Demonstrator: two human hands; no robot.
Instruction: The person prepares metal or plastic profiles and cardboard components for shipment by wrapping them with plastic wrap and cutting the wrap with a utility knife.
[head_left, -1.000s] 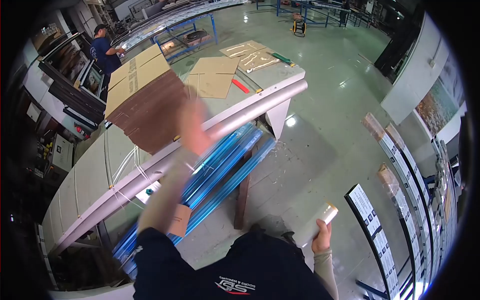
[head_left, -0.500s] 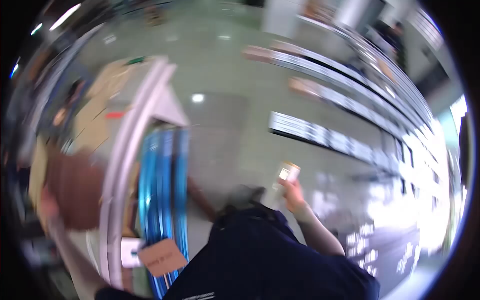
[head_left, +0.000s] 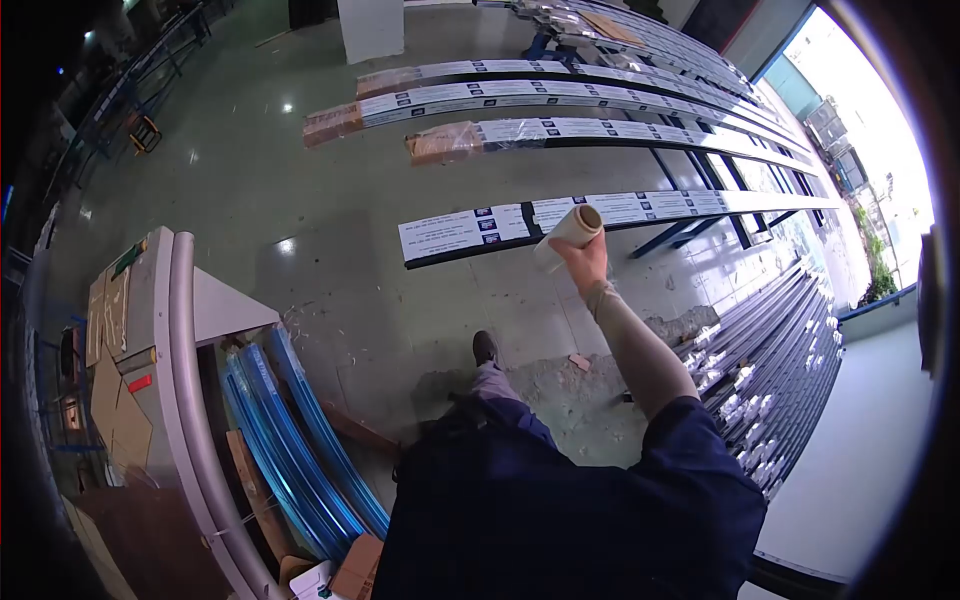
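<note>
My right hand (head_left: pixel 587 264) is wrapped round a roll of clear stretch film (head_left: pixel 566 240) with a brown cardboard core. The roll tilts, its open core end pointing up and to the right. In this view it overlaps the nearest long profile (head_left: pixel 455 234), whose top is covered in white printed film with dark logos. My left hand is out of view.
More long profiles (head_left: pixel 440 98) lie beyond, some with brown-taped ends. Dark bars (head_left: pixel 770 370) are stacked low at right. A grey bench (head_left: pixel 183 380) stands left, with blue-wrapped profiles (head_left: pixel 290 450) beside it. A broken floor patch (head_left: pixel 560 395) lies ahead of my foot.
My view has swung right and steadied. My right arm has stretched further forward, bringing the roll over the nearest profile's image. My left hand, earlier at the brown surface, has left view.
</note>
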